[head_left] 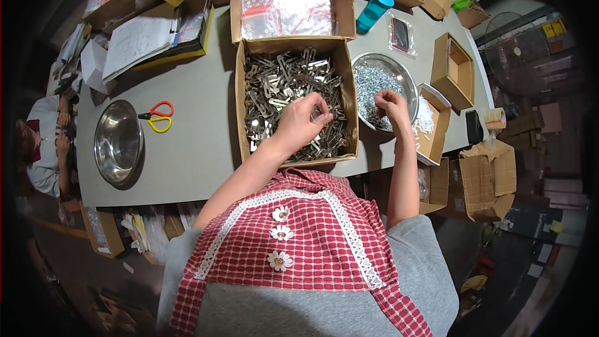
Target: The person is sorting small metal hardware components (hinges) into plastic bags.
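My left hand (302, 120) is closed, fingers curled, over a cardboard box (239, 106) heaped with flat metal clips (272, 84). Something small and see-through seems to lie between its thumb and fingers, too indistinct to name. Off to the right, my right hand (392, 109) pinches its fingertips together above a round steel bowl (409, 75) full of small shiny metal pieces (376, 78), perhaps screws. Whatever those fingertips hold is hidden. Behind the clips, another cardboard box (236, 6) contains clear zip bags (290, 13) with red strips.
On the left are a steel bowl (117, 144) and snips (163, 116) with red and yellow handles. A teal cup (374, 11) and a bagged dark item (401, 34) stand at the back right. White pieces (424, 117) fill a small carton (438, 126). Another person (47, 144) sits far left.
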`<action>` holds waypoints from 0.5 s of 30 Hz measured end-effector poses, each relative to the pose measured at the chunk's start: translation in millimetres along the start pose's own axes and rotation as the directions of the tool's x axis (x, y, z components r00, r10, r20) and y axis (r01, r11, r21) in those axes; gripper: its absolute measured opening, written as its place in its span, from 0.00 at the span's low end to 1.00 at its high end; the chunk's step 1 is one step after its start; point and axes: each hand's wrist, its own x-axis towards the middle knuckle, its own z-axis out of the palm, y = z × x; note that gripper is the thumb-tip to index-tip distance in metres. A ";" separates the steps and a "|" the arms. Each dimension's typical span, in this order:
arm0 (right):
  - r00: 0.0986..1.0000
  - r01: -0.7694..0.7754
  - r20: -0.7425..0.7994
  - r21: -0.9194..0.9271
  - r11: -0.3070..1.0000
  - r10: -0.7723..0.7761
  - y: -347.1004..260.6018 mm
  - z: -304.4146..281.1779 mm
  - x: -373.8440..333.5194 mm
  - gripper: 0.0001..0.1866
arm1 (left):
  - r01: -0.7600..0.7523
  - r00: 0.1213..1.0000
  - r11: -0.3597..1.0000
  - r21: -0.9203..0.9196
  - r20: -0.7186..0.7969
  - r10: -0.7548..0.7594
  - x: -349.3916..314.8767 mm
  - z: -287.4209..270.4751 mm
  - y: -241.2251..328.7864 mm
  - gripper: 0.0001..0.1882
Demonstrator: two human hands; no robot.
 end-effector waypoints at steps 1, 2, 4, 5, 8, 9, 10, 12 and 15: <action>1.000 -0.002 -0.004 0.001 1.000 0.002 5.1 -2.0 0.4 0.13 | 0.066 0.998 0.998 0.009 0.011 -0.066 0.7 -0.9 1.9 0.12; 0.997 0.058 -0.041 -0.244 0.968 -0.070 5.6 1.1 -1.0 0.15 | 0.131 0.991 0.991 0.021 0.021 -0.132 1.1 -2.0 3.9 0.14; 0.988 0.141 0.011 -0.502 0.853 -0.157 9.2 11.4 -4.6 0.18 | 0.123 0.992 0.992 -0.007 0.007 -0.122 0.2 0.2 0.6 0.14; 0.988 0.141 0.011 -0.501 0.854 -0.156 3.9 19.7 -7.0 0.18 | 0.116 0.993 0.993 -0.036 -0.018 -0.117 -0.5 0.5 -1.4 0.14; 0.936 0.331 0.202 -0.784 0.525 -0.288 -12.4 28.4 -13.0 0.16 | 0.097 0.995 0.995 0.009 0.031 -0.097 -1.2 1.7 -1.6 0.12; 0.937 0.327 0.197 -0.784 0.528 -0.288 -12.8 26.0 -10.3 0.16 | 0.074 0.995 0.997 0.037 0.059 -0.076 -1.5 1.8 -0.5 0.12; 0.968 0.251 0.185 -0.694 0.675 -0.170 -13.9 23.2 -7.7 0.15 | 0.077 0.993 0.997 0.003 0.084 -0.077 -2.2 1.9 1.2 0.12; 0.973 0.191 0.214 -0.530 0.826 -0.088 -11.2 16.8 -5.8 0.09 | 0.050 0.996 0.999 -0.006 0.070 -0.049 -2.2 2.1 0.6 0.12; 0.999 -0.014 0.035 -0.072 0.997 0.017 -5.7 5.4 -11.5 0.07 | 0.036 0.998 0.999 -0.021 0.046 -0.035 -0.5 0.2 3.1 0.11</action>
